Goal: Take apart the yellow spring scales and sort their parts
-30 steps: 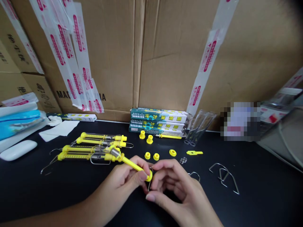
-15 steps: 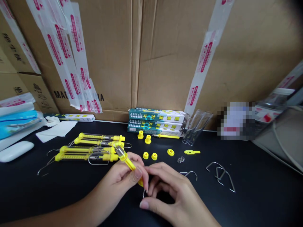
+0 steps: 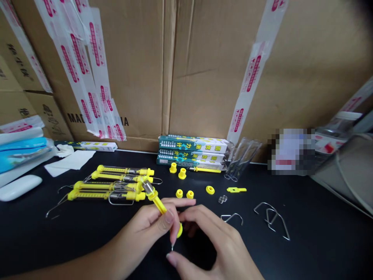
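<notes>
My left hand (image 3: 157, 223) is closed around a yellow plastic rod (image 3: 159, 204) with a metal spring (image 3: 148, 187) at its upper end. The rod tilts up to the left, and a round yellow cap (image 3: 180, 230) shows below my fingers. A short bit of metal wire (image 3: 172, 247) sticks out under my left fingertip. Right of it, my right hand (image 3: 220, 237) curves with thumb and forefinger wide apart. Its thumb tip is at the wire's lower end, and its other fingers are partly hidden behind the cap.
Several yellow spring scales (image 3: 107, 194) lie at left. Small yellow caps (image 3: 182, 173), a flat yellow piece (image 3: 236, 189), small springs (image 3: 223, 199) and bent wire hooks (image 3: 276, 217) lie beyond and to the right. Printed boxes (image 3: 192, 146) and clear tubes (image 3: 243, 159) are by the cardboard (image 3: 204, 97).
My left forefinger has stretched out to the right. My right hand has shifted slightly down and left, its thumb and forefinger farther apart. More of the yellow cap shows.
</notes>
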A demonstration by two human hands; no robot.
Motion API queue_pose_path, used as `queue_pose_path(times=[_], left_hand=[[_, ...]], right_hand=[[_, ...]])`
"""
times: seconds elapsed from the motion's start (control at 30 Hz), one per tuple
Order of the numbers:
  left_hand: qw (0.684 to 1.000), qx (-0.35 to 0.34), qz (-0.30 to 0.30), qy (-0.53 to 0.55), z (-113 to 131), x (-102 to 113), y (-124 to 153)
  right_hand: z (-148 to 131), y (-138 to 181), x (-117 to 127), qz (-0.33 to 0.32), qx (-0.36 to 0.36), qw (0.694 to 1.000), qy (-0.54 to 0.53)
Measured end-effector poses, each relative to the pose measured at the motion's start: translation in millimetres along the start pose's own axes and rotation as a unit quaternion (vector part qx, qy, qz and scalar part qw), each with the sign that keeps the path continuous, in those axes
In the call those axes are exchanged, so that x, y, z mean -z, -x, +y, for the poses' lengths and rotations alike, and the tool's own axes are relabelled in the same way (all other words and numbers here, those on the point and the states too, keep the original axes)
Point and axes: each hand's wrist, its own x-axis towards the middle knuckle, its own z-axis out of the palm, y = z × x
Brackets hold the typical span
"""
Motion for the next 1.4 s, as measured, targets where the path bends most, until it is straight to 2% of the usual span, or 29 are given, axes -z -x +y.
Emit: queue_pose_path(times=[0.17,0.27,0.37,0.43,0.57,0.83,0.97,1.13,1.27,1.4], left_hand=[[0.998,0.007,-0.037,0.056,-3,3,5],[0.998,-0.001,-0.066,0.024,-6,4,8],[0.998,-0.003,-0.06,-0.02,-9,2,9],[0.999,-0.007,-0.048,0.004,-10,1,8],[0.997,-0.017,-0.06,0.035,-6,0,8],[0.994,0.029,-0.082,-0.069,1,1,11],[0.987,0.015,-0.051,-0.153,0,-2,12],[0.986,-0.006,-0.035,-0.163,9,-4,10],[0.994,0.001,-0.015,-0.109,7,-4,7],[0.997,0.075,0.036,0.001,0,-2,1]], right_hand=[[-1,1,-1,0.017,0.023,1.0,0.01],[-2,1,-2,0.02,0.017,1.0,0.014],[-2,-1,-3,0.016,0.012,1.0,0.003],[-2,-2,-4,0.007,0.007,1.0,-0.003],[0,-1,-4,-0.018,0.0,1.0,0.0],[6,0,-8,-0.014,0.037,0.997,0.073],[8,-1,-10,0.004,0.059,0.992,0.112],[6,-3,-6,-0.02,0.036,0.985,0.166],[4,-3,-2,-0.055,0.031,0.985,0.158],[3,-1,0,-0.069,0.062,0.99,0.111]])
